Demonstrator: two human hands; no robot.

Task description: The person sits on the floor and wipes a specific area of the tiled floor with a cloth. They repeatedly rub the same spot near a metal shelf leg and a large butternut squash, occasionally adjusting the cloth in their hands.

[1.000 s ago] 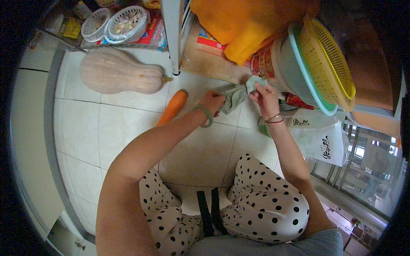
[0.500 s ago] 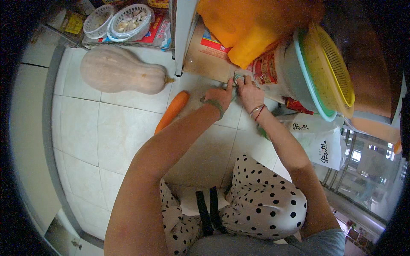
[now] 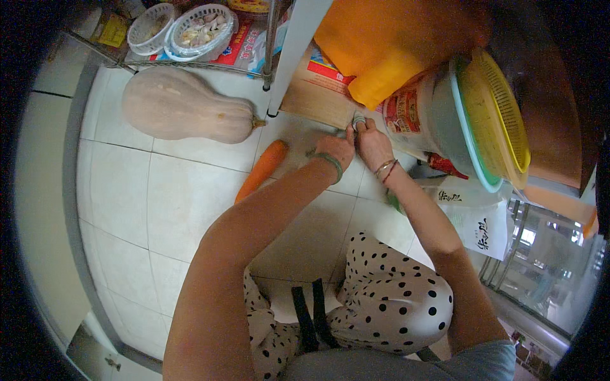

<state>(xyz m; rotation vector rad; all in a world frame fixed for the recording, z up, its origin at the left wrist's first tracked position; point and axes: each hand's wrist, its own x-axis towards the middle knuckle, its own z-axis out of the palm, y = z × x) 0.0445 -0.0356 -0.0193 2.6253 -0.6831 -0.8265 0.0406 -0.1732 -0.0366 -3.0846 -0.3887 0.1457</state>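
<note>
Since a second ago the left hand [image 3: 337, 150] and the right hand [image 3: 373, 150] are drawing together, and the pale green cloth [image 3: 359, 119], then stretching between them, is now showing only as a small bunch. It is poking out at the right fingertips, by the near edge of the brown cardboard [image 3: 314, 100]. The right hand is clamping on the cloth; the left hand is curling just beside it, its fingertips hiding, so I cannot tell whether it is gripping. Left of the hands an orange carrot [image 3: 264, 167] is lying aslant on the tiled floor [image 3: 197, 184]. Farther out, a large tan squash [image 3: 190, 106] is resting on its side near the floor's far left corner. Beyond it, white baskets [image 3: 175, 48] are standing near the shelf's front edge [image 3: 210, 65]. Toward the floor's right edge a white plastic bag [image 3: 488, 230] is lying below a yellow colander [image 3: 508, 108]
</note>
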